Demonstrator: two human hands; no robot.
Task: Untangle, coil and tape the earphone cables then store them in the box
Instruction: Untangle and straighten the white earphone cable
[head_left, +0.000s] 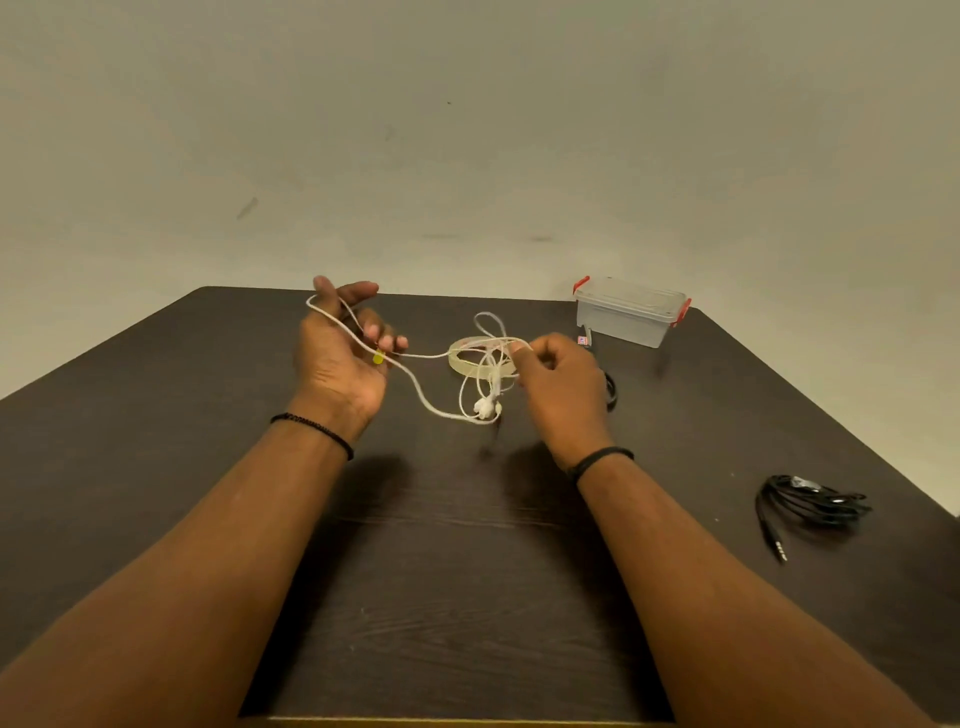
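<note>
While the white earphone cable hangs in loops above the dark bench, the left hand has it draped over thumb and curled fingers, and the right hand pinches a tangle of strands — earbuds dangling below. Behind sits a clear tape roll; a lidded plastic box stands far right, a coiled black earphone cable near right.

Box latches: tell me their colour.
Red; the box latches show clearly in the head view, on the clear storage box.
</note>
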